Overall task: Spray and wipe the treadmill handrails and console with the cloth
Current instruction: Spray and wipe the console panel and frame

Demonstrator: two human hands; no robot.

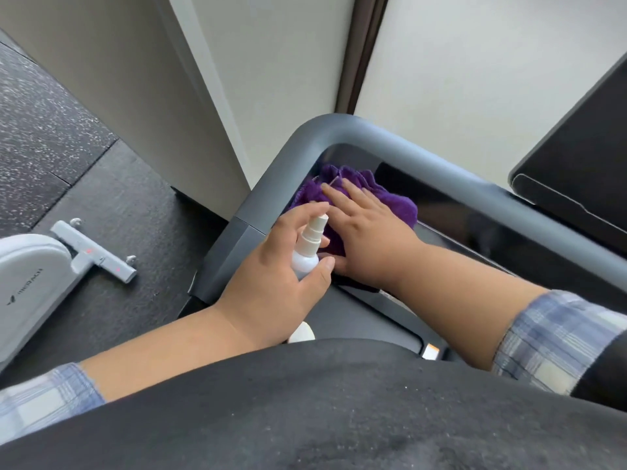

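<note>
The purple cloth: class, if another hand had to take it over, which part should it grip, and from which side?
Probably the bunched far edge of the cloth, pinched from above on the handrail side. Its folds stand up there, uncovered. The right hand lies flat over the near part, and the left hand with the spray bottle blocks the near-left approach.

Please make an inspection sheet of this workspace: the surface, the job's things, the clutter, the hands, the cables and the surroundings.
Surface: dark glossy console inside the grey handrail.
Job's things: purple cloth bunched on the console; white spray bottle upright.
Clutter: nothing seen.
Hands: left hand grips the bottle; right hand presses flat on the cloth, fingers straight.
Cables: nothing seen.
Surroundings: speckled black floor, white machine at left, pale wall.
</note>
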